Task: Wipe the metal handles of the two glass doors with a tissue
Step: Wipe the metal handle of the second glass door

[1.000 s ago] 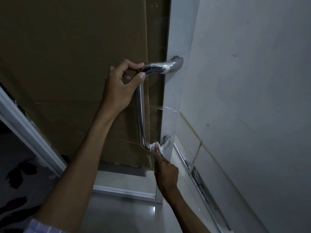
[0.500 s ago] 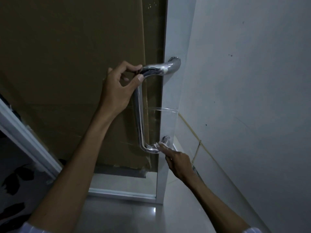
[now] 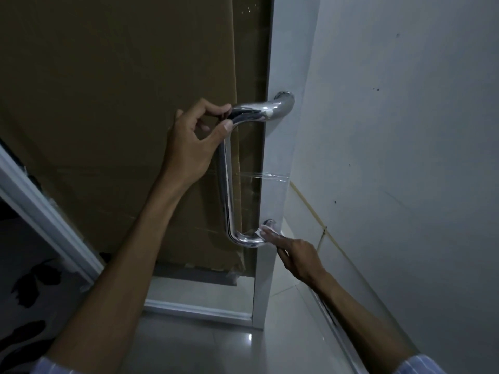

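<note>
A shiny metal handle (image 3: 226, 190) shaped like a long U is fixed to the edge of a glass door (image 3: 259, 63). My left hand (image 3: 193, 143) grips the handle's upper bend with thumb and fingers curled round it. My right hand (image 3: 294, 255) reaches from the right to the handle's lower bend near its bottom mount. Its fingers pinch a small white tissue (image 3: 261, 231) against the metal. Most of the tissue is hidden behind the fingers.
Brown cardboard (image 3: 108, 103) shows behind the glass. A pale wall (image 3: 405, 130) stands close on the right, with a floor track (image 3: 326, 311) along its base. A white door frame (image 3: 43, 211) slants at the left. Glossy floor tiles (image 3: 202, 346) lie below.
My right hand has swung round from below the lower bend to its right side, with the tissue still on the metal near the bottom mount. My left hand has kept its grip.
</note>
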The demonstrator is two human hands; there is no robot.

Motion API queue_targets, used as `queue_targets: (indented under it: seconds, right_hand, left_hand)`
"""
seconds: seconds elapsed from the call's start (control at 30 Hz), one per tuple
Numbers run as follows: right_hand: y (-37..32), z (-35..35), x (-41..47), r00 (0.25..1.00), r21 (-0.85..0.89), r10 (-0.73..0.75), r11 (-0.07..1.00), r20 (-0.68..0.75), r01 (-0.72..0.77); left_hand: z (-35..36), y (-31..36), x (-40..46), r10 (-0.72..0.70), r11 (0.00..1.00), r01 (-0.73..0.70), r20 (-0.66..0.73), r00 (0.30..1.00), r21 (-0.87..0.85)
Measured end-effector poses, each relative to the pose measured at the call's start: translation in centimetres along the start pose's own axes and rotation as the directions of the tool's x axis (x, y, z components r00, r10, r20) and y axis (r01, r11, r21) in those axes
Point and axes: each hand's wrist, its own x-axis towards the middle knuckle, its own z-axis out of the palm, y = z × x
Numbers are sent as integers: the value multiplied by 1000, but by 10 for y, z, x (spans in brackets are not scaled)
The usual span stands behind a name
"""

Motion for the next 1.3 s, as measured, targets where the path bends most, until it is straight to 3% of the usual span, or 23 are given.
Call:
queue_targets:
  seconds: [0.1,0.27,0.37,0.5,0.6,0.67,0.77,1.0,1.13,1.23,1.3]
  right_hand:
    - [10,-4,5,997,-52,70,996,-30,-71]
    - [17,-6,0,999,-36,-20,999,42,22]
    - [14,-5,0,1000,-21,13,1000,10,-12]
    - [5,-3,-6,998,-10,-57,998,-10,57]
    - [11,0,4,996,-69,84,994,-32,-86]
    - [2,3,6,987,12,148,989,-65,-147]
    - [-9,7,-3,989,128,124,985,-84,-113]
    - [1,3,10,979,-13,196,980,-63,-197]
    - [-15,5,-4,975,46,206,978,-77,-203]
    - [-13,3,-17,964,84,265,961,-9,-263]
    - [-19,-7,-16,936,223,353,912,7,-345]
  left_hand:
    - [1,1,-1,4,1000,-4,3,1000,0]
    - [4,0,-1,20,1000,-20,-27,999,10]
    - [8,-2,-1,27,1000,-27,-43,999,9]
    - [7,-5,-2,19,1000,-19,-52,998,-5]
    - [8,-6,-1,8,1000,-8,-55,998,-3]
    - [8,-5,0,8,1000,-8,-56,998,7]
    - [6,-4,1,8,1000,-8,-46,999,14]
    - [4,-1,-2,-24,1000,25,-39,999,16]
    - [5,2,-2,-46,999,47,-35,998,26]
    - [5,3,-3,-52,999,52,-20,998,0]
    - [5,5,-5,-51,998,51,-21,998,-22]
